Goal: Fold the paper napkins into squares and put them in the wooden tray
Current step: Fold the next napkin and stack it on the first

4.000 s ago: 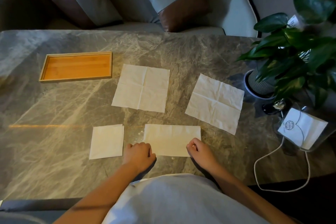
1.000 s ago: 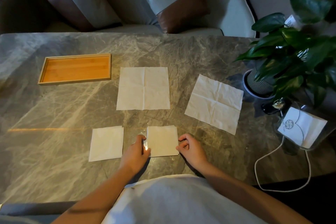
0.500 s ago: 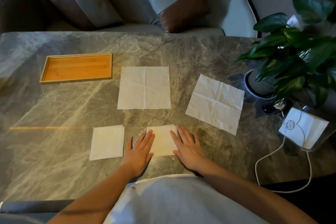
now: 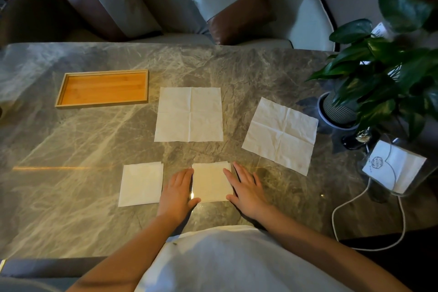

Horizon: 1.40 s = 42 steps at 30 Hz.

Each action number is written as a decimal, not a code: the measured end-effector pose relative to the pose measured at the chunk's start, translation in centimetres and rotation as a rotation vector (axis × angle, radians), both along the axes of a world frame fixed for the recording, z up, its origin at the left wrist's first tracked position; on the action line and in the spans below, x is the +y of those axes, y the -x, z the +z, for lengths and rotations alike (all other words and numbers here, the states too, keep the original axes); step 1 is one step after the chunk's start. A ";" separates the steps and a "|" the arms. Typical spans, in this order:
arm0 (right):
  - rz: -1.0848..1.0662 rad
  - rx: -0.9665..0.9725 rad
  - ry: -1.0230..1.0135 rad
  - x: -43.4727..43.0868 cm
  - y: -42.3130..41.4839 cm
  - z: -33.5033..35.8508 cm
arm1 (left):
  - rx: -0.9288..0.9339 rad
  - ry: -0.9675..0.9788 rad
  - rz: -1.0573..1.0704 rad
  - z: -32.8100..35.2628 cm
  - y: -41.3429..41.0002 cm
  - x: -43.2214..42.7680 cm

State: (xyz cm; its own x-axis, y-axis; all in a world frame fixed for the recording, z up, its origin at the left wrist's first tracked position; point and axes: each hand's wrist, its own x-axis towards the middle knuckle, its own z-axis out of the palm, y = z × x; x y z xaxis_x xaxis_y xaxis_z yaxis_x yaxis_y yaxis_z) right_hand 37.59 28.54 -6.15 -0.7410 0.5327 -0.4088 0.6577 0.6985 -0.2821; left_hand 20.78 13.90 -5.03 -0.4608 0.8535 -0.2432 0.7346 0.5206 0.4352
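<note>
So both hands are flat on the grey marble-look tabletop, fingers straight and spread out, not gripping anything: the left hand sits against the left edge of a small cream paper napkin folded into a square and the right hand lies along its right edge, index finger overlapping the paper a bit. That square sits near the table's front edge, right in front of the person's white shirt. Just left of the left hand there's a second folded cream napkin square, lying by itself. Farther back are two napkins not folded yet, one flat cream unfolded napkin in the middle with its creases showing, and another unfolded cream napkin turned at an angle off to the right. The rectangular orange-brown wooden tray is at the back left, well apart from the hands, with no napkin in it
</note>
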 end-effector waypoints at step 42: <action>-0.784 0.469 0.694 -11.4 15.0 3.2 | -0.497 -0.282 0.689 1.9 10.3 -8.8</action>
